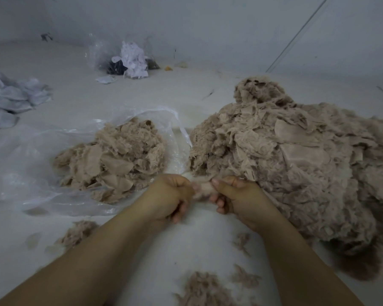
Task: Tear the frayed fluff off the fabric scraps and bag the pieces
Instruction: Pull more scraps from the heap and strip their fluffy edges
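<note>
Both of my hands hold one small beige fabric scrap (202, 189) between them, low in the middle of the view. My left hand (169, 196) grips its left end with curled fingers. My right hand (237, 197) pinches its right end, thumb on top. A big heap of beige fluffy scraps (296, 160) lies to the right, touching my right hand. A smaller heap of scraps (113, 162) lies in the mouth of a clear plastic bag (27, 164) on the left. Torn fluff (203, 288) lies by my forearms.
All of this rests on a white surface (186, 239). A pile of pale grey-white cloth (11, 98) sits at the far left. Another clear bag with white and dark scraps (128, 60) stands at the back by the wall. More fluff tufts (77, 233) lie at the lower left.
</note>
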{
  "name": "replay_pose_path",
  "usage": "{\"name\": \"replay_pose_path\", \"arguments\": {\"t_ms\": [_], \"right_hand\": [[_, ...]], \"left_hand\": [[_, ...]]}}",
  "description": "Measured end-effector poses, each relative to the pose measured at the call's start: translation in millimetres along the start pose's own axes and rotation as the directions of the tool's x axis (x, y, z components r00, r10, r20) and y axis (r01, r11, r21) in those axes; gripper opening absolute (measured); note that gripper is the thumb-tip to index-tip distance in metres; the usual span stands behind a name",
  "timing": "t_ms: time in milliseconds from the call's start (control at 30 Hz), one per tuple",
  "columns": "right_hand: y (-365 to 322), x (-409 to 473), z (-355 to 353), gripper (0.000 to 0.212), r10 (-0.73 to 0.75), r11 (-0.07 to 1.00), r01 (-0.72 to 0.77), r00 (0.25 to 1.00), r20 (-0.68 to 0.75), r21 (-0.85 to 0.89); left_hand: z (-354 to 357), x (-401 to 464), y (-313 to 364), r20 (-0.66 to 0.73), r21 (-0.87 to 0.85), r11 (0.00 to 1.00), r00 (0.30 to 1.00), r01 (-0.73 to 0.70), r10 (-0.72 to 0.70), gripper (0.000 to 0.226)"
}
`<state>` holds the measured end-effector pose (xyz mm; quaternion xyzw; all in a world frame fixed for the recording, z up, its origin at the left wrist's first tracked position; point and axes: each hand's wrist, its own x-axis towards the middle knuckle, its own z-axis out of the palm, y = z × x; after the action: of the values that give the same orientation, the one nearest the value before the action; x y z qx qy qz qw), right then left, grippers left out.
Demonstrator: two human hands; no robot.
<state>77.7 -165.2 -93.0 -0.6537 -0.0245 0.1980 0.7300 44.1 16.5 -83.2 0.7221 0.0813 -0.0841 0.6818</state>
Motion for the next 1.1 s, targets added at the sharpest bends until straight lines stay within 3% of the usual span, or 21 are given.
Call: {"name": "replay_pose_path", "arguments": {"t_ms": [100,200,267,333,367,467,533,667,867,1000,1100], "right_hand": [[-2.1,1.0,0.6,0.032,0.012,0.999,-0.013,1.000,0.021,0.042],[-2.6,1.7,1.6,0.033,0.024,0.999,-0.025,0.999,0.039,0.040],[-2.8,2.2,2.0,0.032,0.031,0.999,-0.033,0.998,0.050,0.040],[-3.2,2.2,1.7,0.031,0.036,0.999,-0.039,0.998,0.060,0.037],[-2.9,2.3,1.3,0.031,0.037,0.999,-0.039,0.997,0.063,0.032],[-2.1,1.7,0.6,0.027,0.037,0.999,-0.037,0.997,0.067,0.009],[-1.9,1.4,0.0,0.025,0.032,0.999,-0.032,0.997,0.075,-0.003],[-2.4,1.3,0.5,0.022,0.024,1.000,-0.023,0.996,0.088,-0.007],[-3.0,1.3,3.8,0.024,-0.003,1.000,0.002,0.998,0.064,0.026],[-2.0,2.8,2.6,0.022,-0.056,0.997,0.053,0.996,0.071,0.052],[-0.4,4.4,-0.2,0.017,-0.083,0.996,0.085,0.993,0.088,-0.024]], "left_hand": [[-19.4,14.4,14.1,-0.308,-0.342,0.916,0.946,-0.209,0.101,0.027],[-26.0,26.9,26.3,-0.407,-0.580,0.743,0.909,-0.334,0.090,0.002],[-17.6,31.5,23.4,-0.389,-0.480,0.832,0.918,-0.279,0.084,0.010],[-5.4,37.7,17.3,-0.367,-0.167,0.963,0.920,-0.210,0.138,0.009],[-0.2,42.2,15.0,-0.353,0.006,0.983,0.919,-0.183,0.173,0.012],[10.0,57.4,16.5,-0.340,0.376,0.916,0.899,-0.137,0.274,0.023],[13.9,64.3,19.2,-0.310,0.524,0.835,0.876,-0.168,0.370,0.012],[20.2,61.1,14.3,-0.254,0.621,0.747,0.840,-0.238,0.479,0.018],[30.8,35.5,2.2,0.041,0.691,0.567,0.808,-0.448,0.587,0.024],[29.5,24.4,0.2,0.121,0.630,0.597,0.822,-0.496,0.556,0.039],[30.0,18.3,-0.7,0.088,0.541,0.719,0.879,-0.437,0.468,0.030]]}}
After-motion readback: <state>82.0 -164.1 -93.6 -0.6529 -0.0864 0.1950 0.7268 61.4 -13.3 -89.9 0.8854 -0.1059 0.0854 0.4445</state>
